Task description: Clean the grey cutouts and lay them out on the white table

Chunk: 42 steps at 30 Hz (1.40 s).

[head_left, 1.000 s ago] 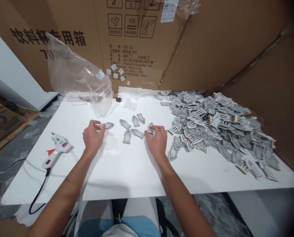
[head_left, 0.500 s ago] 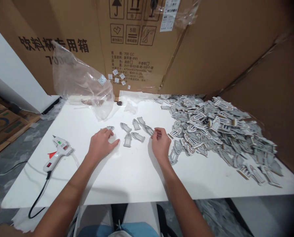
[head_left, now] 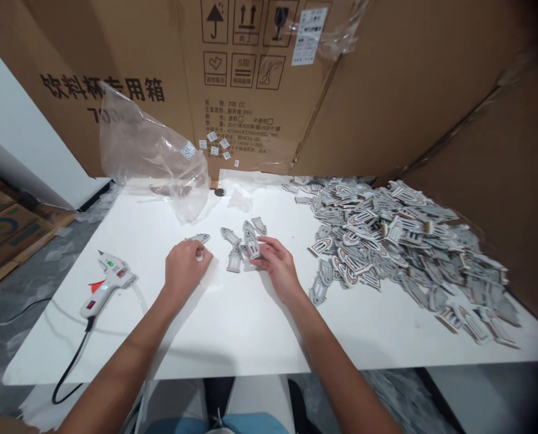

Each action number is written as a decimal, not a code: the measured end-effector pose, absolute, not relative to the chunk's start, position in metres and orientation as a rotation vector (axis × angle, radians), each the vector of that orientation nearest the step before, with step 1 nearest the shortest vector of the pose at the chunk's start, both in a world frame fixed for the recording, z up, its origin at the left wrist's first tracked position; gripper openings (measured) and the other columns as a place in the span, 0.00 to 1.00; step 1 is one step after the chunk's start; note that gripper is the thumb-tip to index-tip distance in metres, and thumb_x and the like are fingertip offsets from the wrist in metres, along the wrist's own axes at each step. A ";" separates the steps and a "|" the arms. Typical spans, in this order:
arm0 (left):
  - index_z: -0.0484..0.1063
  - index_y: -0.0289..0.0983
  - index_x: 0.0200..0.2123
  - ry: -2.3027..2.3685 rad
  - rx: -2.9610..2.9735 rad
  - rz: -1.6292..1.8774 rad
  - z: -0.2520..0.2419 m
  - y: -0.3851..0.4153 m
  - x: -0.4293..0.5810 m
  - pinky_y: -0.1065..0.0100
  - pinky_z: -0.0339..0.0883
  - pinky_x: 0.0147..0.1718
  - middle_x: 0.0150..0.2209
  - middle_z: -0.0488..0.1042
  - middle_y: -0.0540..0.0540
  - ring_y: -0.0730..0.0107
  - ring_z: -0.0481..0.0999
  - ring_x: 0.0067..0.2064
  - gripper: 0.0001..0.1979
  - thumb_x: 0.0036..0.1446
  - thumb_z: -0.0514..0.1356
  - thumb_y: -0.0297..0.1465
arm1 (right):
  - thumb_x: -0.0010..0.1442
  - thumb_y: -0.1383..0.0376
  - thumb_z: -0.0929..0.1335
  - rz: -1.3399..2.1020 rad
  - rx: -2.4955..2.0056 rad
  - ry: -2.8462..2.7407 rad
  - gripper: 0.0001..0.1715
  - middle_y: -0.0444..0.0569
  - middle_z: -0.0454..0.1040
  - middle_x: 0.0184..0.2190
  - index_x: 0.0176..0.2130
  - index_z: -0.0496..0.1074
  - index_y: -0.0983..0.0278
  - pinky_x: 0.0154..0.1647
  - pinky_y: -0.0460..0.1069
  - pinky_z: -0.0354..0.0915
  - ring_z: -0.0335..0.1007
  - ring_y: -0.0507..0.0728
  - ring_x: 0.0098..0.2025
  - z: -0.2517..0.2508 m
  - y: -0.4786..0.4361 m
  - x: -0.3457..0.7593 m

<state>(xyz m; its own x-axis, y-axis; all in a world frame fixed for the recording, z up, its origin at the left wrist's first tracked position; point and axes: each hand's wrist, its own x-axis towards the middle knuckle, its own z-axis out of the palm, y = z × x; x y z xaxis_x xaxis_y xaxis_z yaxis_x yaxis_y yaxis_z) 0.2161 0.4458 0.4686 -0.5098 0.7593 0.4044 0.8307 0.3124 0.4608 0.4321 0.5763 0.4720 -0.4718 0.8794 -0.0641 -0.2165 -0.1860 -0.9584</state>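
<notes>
My right hand [head_left: 278, 265] pinches a flat grey arch-shaped piece [head_left: 252, 246] between thumb and fingers, tilted upright with its patterned side showing. It hovers over a small group of similar pieces; one is the grey piece [head_left: 234, 259] lying face down beside it. To the left, my left hand [head_left: 185, 268] is closed above the table, thumb against curled fingers. Something small and pale shows at the fingertips, too little to name. Just beyond those fingers lies another grey piece [head_left: 199, 237], partly covered by the hand.
A large heap of grey arch-shaped pieces [head_left: 386, 235] covers the right of the white table [head_left: 232, 325]. At the left lies a corded glue gun [head_left: 108, 280]. A clear plastic bag [head_left: 160, 157] leans on the cardboard box [head_left: 128, 36] along the back.
My right hand has moved left, lifting a grey piece and turning it to show its patterned side. My left hand's thumb has closed in against its fingers.
</notes>
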 end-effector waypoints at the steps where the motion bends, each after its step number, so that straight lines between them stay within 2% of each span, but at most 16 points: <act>1: 0.76 0.43 0.31 -2.449 -1.484 -0.974 0.468 0.446 0.216 0.61 0.59 0.32 0.30 0.79 0.46 0.55 0.76 0.32 0.06 0.61 0.64 0.30 | 0.57 0.55 0.79 1.784 -0.825 -1.274 0.22 0.46 0.80 0.37 0.49 0.80 0.60 0.43 0.55 0.82 0.80 0.58 0.38 0.473 0.574 0.431; 5: 0.75 0.43 0.29 -2.391 -1.493 -0.999 0.465 0.446 0.217 0.62 0.57 0.30 0.28 0.78 0.47 0.57 0.75 0.30 0.08 0.61 0.64 0.29 | 0.57 0.55 0.80 1.822 -0.786 -1.293 0.22 0.45 0.78 0.37 0.48 0.81 0.59 0.41 0.55 0.82 0.78 0.57 0.37 0.475 0.570 0.430; 8: 0.76 0.42 0.33 -2.277 -1.506 -1.062 0.466 0.447 0.218 0.61 0.61 0.32 0.31 0.79 0.46 0.58 0.75 0.32 0.08 0.66 0.61 0.28 | 0.57 0.55 0.81 1.851 -0.765 -1.306 0.22 0.44 0.77 0.38 0.49 0.81 0.58 0.40 0.55 0.83 0.80 0.57 0.36 0.475 0.568 0.429; 11: 0.79 0.42 0.40 -2.101 -1.613 -1.156 0.470 0.447 0.221 0.59 0.69 0.40 0.36 0.82 0.43 0.58 0.80 0.38 0.09 0.70 0.58 0.29 | 0.56 0.56 0.83 1.924 -0.750 -1.303 0.24 0.44 0.77 0.40 0.49 0.81 0.57 0.47 0.58 0.83 0.83 0.57 0.37 0.474 0.565 0.427; 14: 0.81 0.43 0.43 -1.908 -1.844 -1.200 0.472 0.445 0.228 0.58 0.74 0.44 0.38 0.84 0.43 0.59 0.82 0.41 0.07 0.71 0.60 0.31 | 0.53 0.57 0.84 1.989 -0.709 -1.293 0.26 0.44 0.77 0.41 0.50 0.80 0.57 0.54 0.62 0.82 0.84 0.59 0.39 0.472 0.560 0.424; 20: 0.83 0.45 0.45 -1.688 -2.115 -1.182 0.466 0.446 0.240 0.58 0.75 0.39 0.39 0.87 0.45 0.61 0.84 0.37 0.08 0.70 0.62 0.30 | 0.55 0.58 0.84 2.032 -0.609 -1.343 0.28 0.46 0.78 0.43 0.53 0.80 0.56 0.59 0.63 0.80 0.82 0.58 0.43 0.472 0.554 0.421; 24: 0.82 0.43 0.41 -1.697 -2.067 -1.220 0.464 0.449 0.241 0.59 0.73 0.35 0.34 0.84 0.45 0.62 0.81 0.35 0.08 0.70 0.62 0.29 | 0.56 0.58 0.83 2.038 -0.597 -1.370 0.28 0.46 0.77 0.44 0.54 0.79 0.56 0.58 0.62 0.80 0.82 0.57 0.43 0.472 0.554 0.422; 32: 0.81 0.44 0.45 -1.702 -2.071 -1.352 0.465 0.448 0.242 0.61 0.74 0.37 0.36 0.81 0.45 0.63 0.80 0.38 0.08 0.70 0.62 0.28 | 0.57 0.57 0.83 2.035 -0.585 -1.410 0.29 0.46 0.78 0.45 0.56 0.79 0.55 0.57 0.61 0.81 0.82 0.57 0.43 0.471 0.555 0.423; 35: 0.81 0.44 0.47 -1.674 -2.076 -1.374 0.470 0.448 0.241 0.58 0.75 0.41 0.41 0.82 0.43 0.61 0.79 0.40 0.09 0.68 0.63 0.27 | 0.57 0.57 0.83 2.037 -0.573 -1.404 0.28 0.47 0.78 0.45 0.55 0.79 0.55 0.56 0.62 0.81 0.82 0.58 0.44 0.473 0.554 0.424; 39: 0.79 0.45 0.54 -1.628 -2.177 -1.367 0.478 0.447 0.240 0.55 0.75 0.45 0.52 0.83 0.42 0.58 0.77 0.45 0.15 0.66 0.65 0.26 | 0.58 0.56 0.82 2.029 -0.571 -1.382 0.27 0.47 0.78 0.45 0.54 0.79 0.56 0.57 0.62 0.81 0.82 0.58 0.44 0.475 0.554 0.424; 42: 0.77 0.47 0.60 -1.657 -2.276 -1.288 0.482 0.446 0.241 0.52 0.75 0.49 0.57 0.81 0.42 0.55 0.76 0.48 0.20 0.67 0.65 0.28 | 0.57 0.53 0.82 1.914 -0.653 -1.433 0.26 0.47 0.78 0.43 0.52 0.79 0.57 0.51 0.62 0.83 0.83 0.59 0.40 0.472 0.556 0.422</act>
